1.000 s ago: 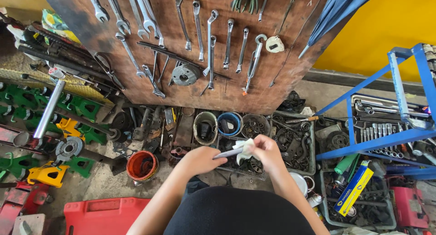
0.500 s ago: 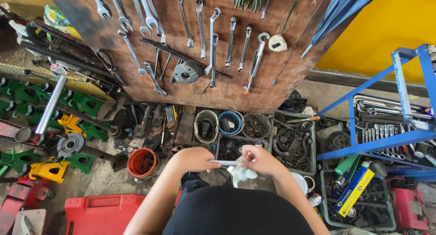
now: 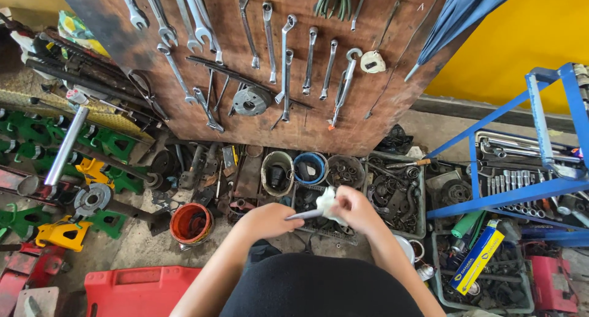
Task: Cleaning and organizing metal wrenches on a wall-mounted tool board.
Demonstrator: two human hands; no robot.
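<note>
1. The left hand (image 3: 269,219) is closed around one end of a thin metal rod (image 3: 305,214), which lies nearly level and points toward the other hand.
2. The right hand (image 3: 354,208) is clamped on a crumpled white cloth (image 3: 326,202), and the cloth wraps the far end of the rod, so both hands meet on the same tool.
3. The rod and cloth are held in the air in front of the person's body, above a row of containers on the floor and just below the bottom edge of a wooden board (image 3: 288,65).
4. The board leans upright and carries many hanging wrenches (image 3: 285,59), along with a round metal disc (image 3: 250,100) near its lower middle.
5. Directly beyond the hands stand a blue-rimmed tub (image 3: 309,167) and a pale bucket (image 3: 277,171), side by side, both holding dark parts.
6. To the left of the hands, an orange bucket (image 3: 191,224) sits on the concrete floor, well apart from the rod.
7. A grey crate (image 3: 396,191) filled with dark rings and metal scraps lies just right of the right hand.
8. A blue metal rack (image 3: 540,139) stands at the far right with sockets and wrenches on its shelf.
9. A red plastic case (image 3: 144,289) lies at the lower left, near green and yellow stands (image 3: 61,231).
</note>
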